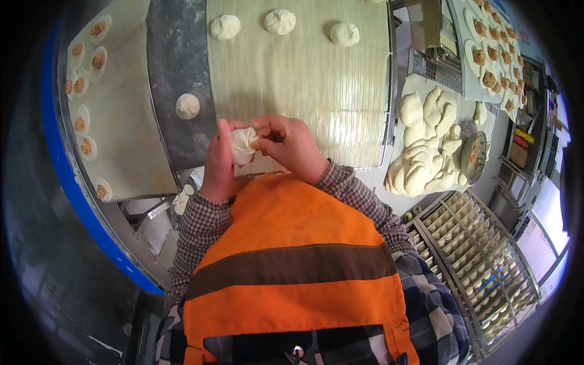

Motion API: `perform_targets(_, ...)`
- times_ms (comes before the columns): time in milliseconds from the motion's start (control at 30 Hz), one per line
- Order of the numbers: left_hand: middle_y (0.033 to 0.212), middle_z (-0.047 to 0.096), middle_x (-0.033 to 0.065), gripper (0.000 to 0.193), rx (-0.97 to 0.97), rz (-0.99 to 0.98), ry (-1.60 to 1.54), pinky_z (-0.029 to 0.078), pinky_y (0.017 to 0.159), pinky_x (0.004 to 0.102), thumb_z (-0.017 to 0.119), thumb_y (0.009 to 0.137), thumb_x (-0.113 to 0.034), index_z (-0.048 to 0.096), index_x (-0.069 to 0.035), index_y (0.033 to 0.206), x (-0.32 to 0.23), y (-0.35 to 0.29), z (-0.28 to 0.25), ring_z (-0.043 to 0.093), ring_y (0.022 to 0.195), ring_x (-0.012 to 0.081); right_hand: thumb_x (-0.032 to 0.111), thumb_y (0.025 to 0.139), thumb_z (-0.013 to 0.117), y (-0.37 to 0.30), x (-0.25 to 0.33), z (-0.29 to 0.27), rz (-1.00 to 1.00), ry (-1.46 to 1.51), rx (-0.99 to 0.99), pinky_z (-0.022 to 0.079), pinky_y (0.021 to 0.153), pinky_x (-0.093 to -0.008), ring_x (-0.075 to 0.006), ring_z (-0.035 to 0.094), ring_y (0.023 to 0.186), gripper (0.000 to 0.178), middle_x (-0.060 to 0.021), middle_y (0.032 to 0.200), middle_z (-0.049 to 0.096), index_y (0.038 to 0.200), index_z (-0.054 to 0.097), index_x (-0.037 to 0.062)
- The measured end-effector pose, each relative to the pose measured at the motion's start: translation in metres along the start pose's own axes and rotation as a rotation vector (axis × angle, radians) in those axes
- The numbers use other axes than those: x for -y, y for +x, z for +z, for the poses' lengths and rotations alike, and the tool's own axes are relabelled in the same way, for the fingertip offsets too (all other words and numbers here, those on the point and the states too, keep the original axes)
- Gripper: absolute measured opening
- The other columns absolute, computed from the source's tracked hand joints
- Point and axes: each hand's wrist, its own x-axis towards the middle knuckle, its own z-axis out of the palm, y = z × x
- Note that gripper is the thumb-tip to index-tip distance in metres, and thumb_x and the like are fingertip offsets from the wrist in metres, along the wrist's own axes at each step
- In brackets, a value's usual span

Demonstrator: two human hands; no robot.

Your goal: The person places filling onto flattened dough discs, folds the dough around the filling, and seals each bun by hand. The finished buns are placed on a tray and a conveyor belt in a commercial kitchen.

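A pleated stuffed bun (pixel 243 146) of white dough sits between my two hands, above the near edge of the work surface. My left hand (pixel 218 159) cups it from the left side, thumb upright along it. With thumb and forefinger together, my right hand (pixel 291 145) pinches the gathered dough at the bun's top right. One finished-looking bun (pixel 188 106) rests on the dark strip just beyond my left hand. Farther off, several more buns, such as this one (pixel 280 22), lie on the ribbed mat (pixel 298 79).
Dough rounds topped with filling (pixel 98 60) lie on the left tray (pixel 125 140). On the right are piled dough pieces (pixel 420 164), a bowl of filling (pixel 474 157) and a tray of filled rounds (pixel 479 57). A metal rack (pixel 480 261) of small dough pieces stands at lower right.
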Motion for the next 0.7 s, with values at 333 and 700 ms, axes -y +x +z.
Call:
perform_targets(333,0.088,0.061,0.0031,0.047,-0.003,0.033,0.216,0.045,0.054,0.0216,0.036,0.101,-0.047,0.058,-0.006,0.107,-0.015,-0.003,-0.009,0.056,0.066,0.0082,0.01,0.081,0.069,0.0,0.011,0.012,-0.006,-0.101,-0.128,0.051,0.06,-0.0337,-0.0238,0.064,0.066,0.015,-0.0126,0.077,0.066,0.092,0.066,0.0008)
perform_targets(700,0.09,0.063,0.004,0.038,0.131,0.065,0.323,0.049,0.068,0.0251,0.042,0.101,-0.038,0.059,-0.004,0.106,-0.034,0.01,-0.031,0.06,0.08,0.01,0.003,0.078,0.072,0.004,0.018,0.029,-0.235,-0.425,-0.213,0.051,0.059,-0.0306,-0.0236,0.064,0.068,0.015,-0.0104,0.077,0.065,0.09,0.064,0.003)
